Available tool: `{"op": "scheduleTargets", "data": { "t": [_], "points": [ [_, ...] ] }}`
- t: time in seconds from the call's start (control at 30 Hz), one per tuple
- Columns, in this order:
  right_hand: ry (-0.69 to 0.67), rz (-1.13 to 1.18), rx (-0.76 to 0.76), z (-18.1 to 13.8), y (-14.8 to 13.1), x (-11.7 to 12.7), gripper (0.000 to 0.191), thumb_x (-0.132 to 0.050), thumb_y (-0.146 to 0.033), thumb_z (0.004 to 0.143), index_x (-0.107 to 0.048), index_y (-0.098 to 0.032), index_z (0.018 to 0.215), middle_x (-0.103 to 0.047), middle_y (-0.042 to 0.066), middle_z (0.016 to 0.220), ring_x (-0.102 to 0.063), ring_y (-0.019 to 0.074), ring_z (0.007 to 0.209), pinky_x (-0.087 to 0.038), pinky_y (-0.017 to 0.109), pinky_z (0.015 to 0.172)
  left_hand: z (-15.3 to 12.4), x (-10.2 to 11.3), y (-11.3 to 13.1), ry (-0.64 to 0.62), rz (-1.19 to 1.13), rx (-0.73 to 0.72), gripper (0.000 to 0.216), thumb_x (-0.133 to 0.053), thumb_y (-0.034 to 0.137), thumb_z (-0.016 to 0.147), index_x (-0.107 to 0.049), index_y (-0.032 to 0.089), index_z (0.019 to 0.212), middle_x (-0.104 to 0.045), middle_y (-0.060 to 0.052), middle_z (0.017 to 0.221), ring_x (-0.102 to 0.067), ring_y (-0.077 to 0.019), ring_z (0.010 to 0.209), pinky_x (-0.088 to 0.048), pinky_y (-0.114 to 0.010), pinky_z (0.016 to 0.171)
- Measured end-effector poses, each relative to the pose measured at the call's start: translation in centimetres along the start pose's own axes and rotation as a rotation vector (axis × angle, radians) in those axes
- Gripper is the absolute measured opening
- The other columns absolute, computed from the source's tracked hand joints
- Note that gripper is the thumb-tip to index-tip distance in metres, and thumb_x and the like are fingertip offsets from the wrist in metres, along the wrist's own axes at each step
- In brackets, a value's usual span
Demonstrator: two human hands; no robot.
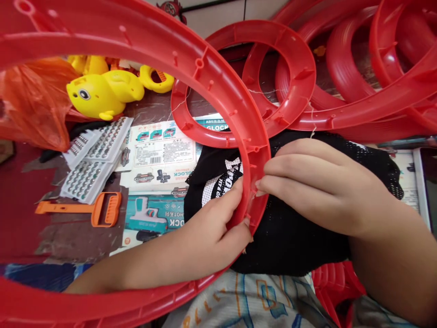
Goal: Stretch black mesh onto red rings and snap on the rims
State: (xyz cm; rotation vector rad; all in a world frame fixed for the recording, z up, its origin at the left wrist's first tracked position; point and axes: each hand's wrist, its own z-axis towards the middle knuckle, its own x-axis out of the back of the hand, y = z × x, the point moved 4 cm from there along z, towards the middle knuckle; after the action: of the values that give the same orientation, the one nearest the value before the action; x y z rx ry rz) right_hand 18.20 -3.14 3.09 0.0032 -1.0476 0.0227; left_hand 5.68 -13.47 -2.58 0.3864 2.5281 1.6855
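A large red plastic ring with ribs and small pegs in its channel stands tilted in front of me, its left part cut off by the frame. My left hand reaches through the middle and is closed around the band, thumb and fingers on either side. At the same stretch of band, my right hand is closed, its fingertips pinched together against the channel. A small pale bit shows at those fingertips, too small to name. Black mesh cloth with white print lies beneath both hands.
More red rings pile up behind and to the right, with thin threads hanging. Left are a yellow duck-shaped toy, an orange bag, trays of small silvery balls, an orange plastic handle and printed toy-gun boxes.
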Motion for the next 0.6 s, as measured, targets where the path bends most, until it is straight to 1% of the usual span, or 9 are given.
{"op": "scheduleTargets", "data": {
  "t": [0.1, 0.23, 0.3, 0.4, 0.5, 0.6],
  "points": [
    [-0.016, 0.026, -0.008, -0.2, 0.3, -0.6, 0.031, -0.041, -0.016, 0.102, -0.066, -0.016, 0.085, -0.064, 0.007, 0.087, -0.057, 0.0171, 0.086, -0.055, 0.033, 0.08, 0.1, 0.0, -0.1, -0.015, -0.004, 0.029, 0.048, -0.049, 0.021, 0.096, -0.043, 0.027, 0.143, -0.064, 0.001, 0.083, -0.062, -0.0153, 0.071, -0.054, -0.027, 0.065],
    [-0.047, 0.097, -0.062, -0.3, 0.8, -1.3, 0.029, -0.041, -0.02, 0.103, -0.066, -0.02, 0.089, -0.065, 0.004, 0.09, -0.057, 0.0151, 0.084, -0.054, 0.033, 0.078, 0.1, -0.2, 0.1, 0.006, -0.045, 0.044, 0.047, -0.048, 0.02, 0.094, -0.045, 0.023, 0.141, -0.065, 0.0, 0.081, -0.065, -0.0159, 0.069, -0.055, -0.026, 0.062],
    [-0.041, 0.11, -0.073, -0.3, 0.9, -1.4, 0.028, -0.042, -0.019, 0.103, -0.066, -0.019, 0.09, -0.065, 0.004, 0.09, -0.057, 0.0149, 0.083, -0.053, 0.033, 0.077, 0.1, -0.4, 0.2, -0.001, -0.067, 0.042, 0.049, -0.047, 0.021, 0.095, -0.043, 0.023, 0.143, -0.065, 0.0, 0.082, -0.065, -0.0154, 0.068, -0.056, -0.025, 0.061],
    [-0.016, 0.119, -0.062, -0.3, 0.8, -1.3, 0.026, -0.043, -0.017, 0.102, -0.066, -0.016, 0.09, -0.066, 0.006, 0.089, -0.056, 0.0153, 0.083, -0.053, 0.032, 0.075, 0.1, -0.5, 0.3, -0.016, -0.073, 0.032, 0.055, -0.047, 0.024, 0.096, -0.036, 0.022, 0.15, -0.063, 0.0, 0.081, -0.063, -0.0142, 0.065, -0.054, -0.024, 0.058],
    [-0.016, 0.112, -0.05, -0.2, 0.8, -1.1, 0.027, -0.043, -0.016, 0.102, -0.067, -0.016, 0.088, -0.066, 0.006, 0.088, -0.056, 0.0154, 0.082, -0.053, 0.032, 0.075, 0.0, -0.4, 0.2, -0.038, -0.064, 0.013, 0.058, -0.048, 0.029, 0.098, -0.031, 0.025, 0.153, -0.062, 0.0, 0.084, -0.062, -0.0139, 0.065, -0.053, -0.024, 0.056],
    [-0.004, 0.078, -0.065, -0.2, 0.9, -0.9, 0.028, -0.044, -0.016, 0.101, -0.067, -0.017, 0.086, -0.066, 0.005, 0.085, -0.055, 0.0157, 0.08, -0.053, 0.032, 0.074, -0.2, -0.2, -0.1, -0.049, -0.046, 0.003, 0.053, -0.049, 0.035, 0.1, -0.033, 0.03, 0.151, -0.064, -0.001, 0.092, -0.064, -0.0153, 0.074, -0.055, -0.026, 0.064]
  ]
}}
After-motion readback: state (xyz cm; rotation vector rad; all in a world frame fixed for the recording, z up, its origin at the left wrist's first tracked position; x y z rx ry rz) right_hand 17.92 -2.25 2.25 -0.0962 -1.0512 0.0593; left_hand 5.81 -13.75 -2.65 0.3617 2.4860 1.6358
